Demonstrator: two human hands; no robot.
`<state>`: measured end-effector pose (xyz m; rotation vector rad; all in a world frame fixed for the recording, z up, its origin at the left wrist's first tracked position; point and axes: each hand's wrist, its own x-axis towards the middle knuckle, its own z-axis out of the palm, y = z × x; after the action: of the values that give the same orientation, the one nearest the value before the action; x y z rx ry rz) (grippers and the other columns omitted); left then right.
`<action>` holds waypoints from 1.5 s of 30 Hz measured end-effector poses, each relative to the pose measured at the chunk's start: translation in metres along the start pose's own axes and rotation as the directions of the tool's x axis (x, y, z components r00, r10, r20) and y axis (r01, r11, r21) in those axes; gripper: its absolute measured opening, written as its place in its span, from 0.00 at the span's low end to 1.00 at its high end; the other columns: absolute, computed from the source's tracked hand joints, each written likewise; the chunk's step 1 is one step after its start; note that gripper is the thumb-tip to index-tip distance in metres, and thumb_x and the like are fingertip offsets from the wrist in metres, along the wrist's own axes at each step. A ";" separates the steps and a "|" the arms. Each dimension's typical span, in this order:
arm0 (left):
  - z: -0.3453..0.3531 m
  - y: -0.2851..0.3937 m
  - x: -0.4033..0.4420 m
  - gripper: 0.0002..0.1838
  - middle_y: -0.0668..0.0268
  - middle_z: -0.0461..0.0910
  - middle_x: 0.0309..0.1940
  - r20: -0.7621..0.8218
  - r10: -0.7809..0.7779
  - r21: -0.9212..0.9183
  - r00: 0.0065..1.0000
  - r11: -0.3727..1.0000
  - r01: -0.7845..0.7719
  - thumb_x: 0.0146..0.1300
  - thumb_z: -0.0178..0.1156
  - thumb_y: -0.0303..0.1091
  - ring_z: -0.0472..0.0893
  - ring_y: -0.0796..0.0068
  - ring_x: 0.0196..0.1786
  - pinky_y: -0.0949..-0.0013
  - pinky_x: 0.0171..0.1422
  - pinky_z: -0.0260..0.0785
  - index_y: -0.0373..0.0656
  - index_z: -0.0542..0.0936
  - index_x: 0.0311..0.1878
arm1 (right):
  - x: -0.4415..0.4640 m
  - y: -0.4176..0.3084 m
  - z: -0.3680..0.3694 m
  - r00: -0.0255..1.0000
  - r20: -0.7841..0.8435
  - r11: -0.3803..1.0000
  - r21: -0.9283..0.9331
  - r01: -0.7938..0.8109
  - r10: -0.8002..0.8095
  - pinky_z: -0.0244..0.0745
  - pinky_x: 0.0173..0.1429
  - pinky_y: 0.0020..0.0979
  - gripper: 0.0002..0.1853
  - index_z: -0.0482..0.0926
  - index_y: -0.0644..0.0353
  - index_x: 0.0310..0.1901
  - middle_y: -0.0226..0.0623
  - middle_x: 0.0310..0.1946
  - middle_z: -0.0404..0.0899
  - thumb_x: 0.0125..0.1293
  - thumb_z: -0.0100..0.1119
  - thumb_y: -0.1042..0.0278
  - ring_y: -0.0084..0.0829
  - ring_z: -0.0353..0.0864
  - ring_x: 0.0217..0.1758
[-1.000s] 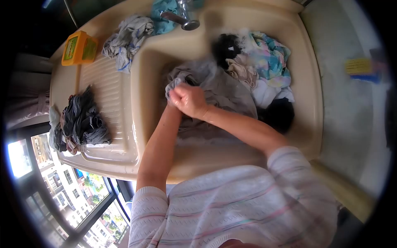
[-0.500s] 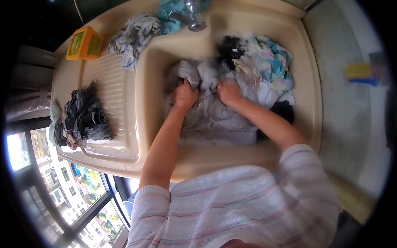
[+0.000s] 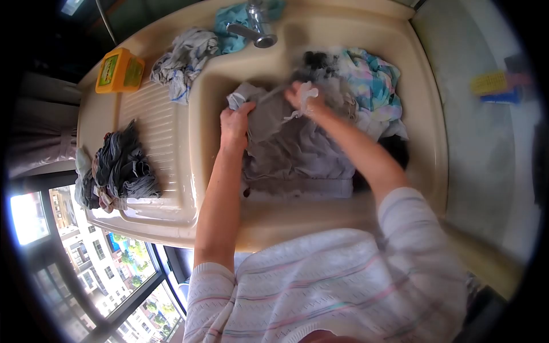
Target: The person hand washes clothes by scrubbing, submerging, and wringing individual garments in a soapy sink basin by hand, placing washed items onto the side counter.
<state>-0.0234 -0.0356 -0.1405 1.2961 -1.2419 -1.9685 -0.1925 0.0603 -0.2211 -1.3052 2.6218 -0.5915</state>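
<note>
A large grey cloth (image 3: 297,150) lies wet and crumpled in the beige basin (image 3: 199,123). My left hand (image 3: 235,123) grips a bunched edge of it near the basin's left wall, thumb on top. Over the upper middle of the cloth is my right hand (image 3: 306,98), blurred, with whitish suds or a wet bit of cloth on its back; its fingers are bent and what they hold, if anything, cannot be made out. Just right of it lie a blue patterned cloth (image 3: 372,80) and a white cloth (image 3: 369,123).
A metal faucet (image 3: 254,28) overhangs the basin's back. On the left are an orange container (image 3: 120,71), a pale cloth (image 3: 186,54) and dark clothes (image 3: 123,163) on the ribbed board (image 3: 163,123). A yellow and blue brush or sponge (image 3: 494,86) sits far right.
From working the cloth close together, my hands have moved apart. My right hand has lifted slightly up and back, and the grey cloth is spread flatter.
</note>
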 end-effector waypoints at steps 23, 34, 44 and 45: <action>-0.029 -0.053 -0.079 0.23 0.59 0.77 0.42 0.583 -0.405 0.561 0.704 -0.426 -0.710 0.42 0.65 0.42 0.77 0.59 0.47 0.55 0.48 0.70 0.45 0.76 0.43 | -0.194 0.024 -0.100 0.620 0.676 0.841 -0.002 0.541 -0.397 0.68 0.49 0.41 0.33 0.65 0.51 0.57 0.32 0.49 0.67 0.44 0.63 0.70 0.38 0.65 0.52; -0.033 -0.008 -0.045 0.25 0.51 0.76 0.43 0.644 -0.167 0.765 0.747 0.104 -0.636 0.42 0.61 0.39 0.75 0.56 0.48 0.60 0.51 0.68 0.42 0.74 0.47 | -0.094 0.061 -0.158 0.805 0.494 0.718 0.685 -0.127 -0.328 0.70 0.42 0.27 0.18 0.76 0.65 0.43 0.35 0.30 0.78 0.46 0.49 0.76 0.21 0.74 0.36; -0.015 -0.090 0.009 0.21 0.53 0.75 0.48 0.326 -0.140 0.944 0.935 -0.004 -0.329 0.53 0.54 0.39 0.73 0.55 0.53 0.58 0.54 0.67 0.43 0.71 0.51 | -0.098 0.042 -0.047 0.960 -0.027 0.956 -0.107 0.274 -0.278 0.64 0.47 0.43 0.18 0.71 0.52 0.50 0.37 0.42 0.74 0.55 0.48 0.72 0.41 0.72 0.47; -0.017 -0.093 0.017 0.20 0.53 0.75 0.47 0.310 -0.192 0.946 0.931 -0.041 -0.323 0.53 0.53 0.37 0.74 0.56 0.52 0.59 0.54 0.67 0.43 0.72 0.50 | -0.104 0.040 -0.038 0.950 -0.019 0.943 -0.127 0.307 -0.312 0.62 0.49 0.42 0.17 0.71 0.52 0.49 0.36 0.43 0.73 0.58 0.44 0.74 0.39 0.71 0.49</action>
<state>-0.0073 -0.0114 -0.2321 1.2427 -3.2746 -0.8398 -0.1703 0.1751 -0.2070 -1.7813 2.5350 -0.5060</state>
